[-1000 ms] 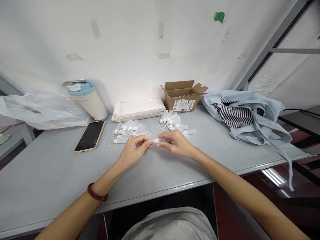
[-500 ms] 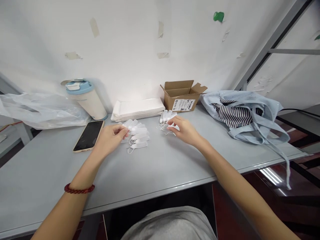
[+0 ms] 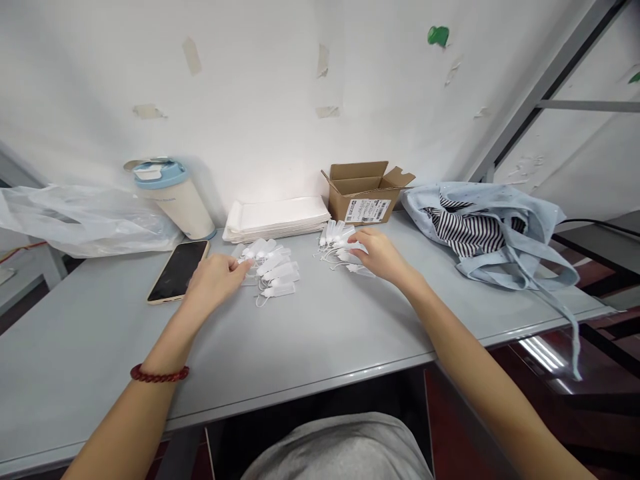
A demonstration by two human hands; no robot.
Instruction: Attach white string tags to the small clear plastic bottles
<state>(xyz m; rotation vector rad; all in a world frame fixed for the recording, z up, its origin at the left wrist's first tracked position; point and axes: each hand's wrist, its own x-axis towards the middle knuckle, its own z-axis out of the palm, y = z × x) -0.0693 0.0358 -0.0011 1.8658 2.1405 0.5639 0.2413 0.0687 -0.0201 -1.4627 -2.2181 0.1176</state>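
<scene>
Left hand: bottle cluster lay at 3 o'clock; couldn't tell grip. Right hand: grip parted, second cluster at 9 o'clock.

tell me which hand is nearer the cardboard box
Right. The right hand is just in front of the cardboard box, at the small plastic tubes; the left hand is farther off, left of the box, near the phone.

Worktop against wall. Along the back, left to right: plastic bag, tumbler, paper stack, carton, cloth bag. Phone before tumbler. Left tube cluster before stack; right tube cluster before carton's left end. Left hand between phone and left cluster; right hand at right cluster's right side.
</scene>
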